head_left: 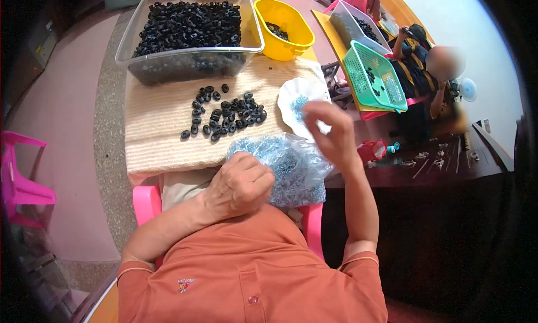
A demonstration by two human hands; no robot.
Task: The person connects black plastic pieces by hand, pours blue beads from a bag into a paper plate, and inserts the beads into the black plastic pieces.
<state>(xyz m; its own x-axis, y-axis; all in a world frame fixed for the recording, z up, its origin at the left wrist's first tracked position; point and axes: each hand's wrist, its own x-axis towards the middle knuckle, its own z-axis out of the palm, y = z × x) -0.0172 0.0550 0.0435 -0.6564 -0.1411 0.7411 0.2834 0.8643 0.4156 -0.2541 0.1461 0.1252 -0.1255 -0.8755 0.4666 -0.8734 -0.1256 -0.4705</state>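
My left hand (pixel 240 183) is closed in a fist in front of my belly, at the left edge of a clear plastic bag (pixel 297 169) of small light-blue pieces. What its curled fingers hold, if anything, is hidden. My right hand (pixel 330 129) is raised at the lower right edge of a white scalloped dish (pixel 288 101) that bears more blue pieces. Its thumb and index finger are pressed together, and anything between them is too small to make out. Beyond the bag, many black oval parts (pixel 227 115) lie loose on a striped towel (pixel 159 129).
At the far side stand a clear bin (pixel 190 58) full of black parts and a yellow tub (pixel 284 31). To the right, a green basket (pixel 367 79) and another bin (pixel 358 26) sit near a seated person (pixel 417 59). A pink stool (pixel 25 183) is at left.
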